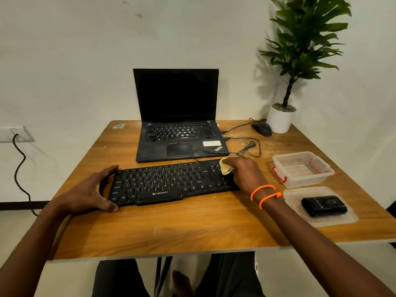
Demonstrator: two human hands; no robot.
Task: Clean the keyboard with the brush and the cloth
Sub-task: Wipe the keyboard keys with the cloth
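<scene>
A black keyboard (167,183) lies across the middle of the wooden table (171,228). My left hand (90,191) grips its left end, thumb at the front corner and fingers round the back corner. My right hand (246,172) rests on the keyboard's right end and holds a bunched pale yellow cloth (225,167) against the keys there. Most of the cloth is hidden under that hand. No brush can be made out.
An open black laptop (177,125) stands behind the keyboard, with a cable (248,146) coiled to its right. A mouse (261,128) and potted plant (280,120) sit at the back right. A clear tub (302,169) and a lid (321,219) bearing a small black device (323,205) lie at the right.
</scene>
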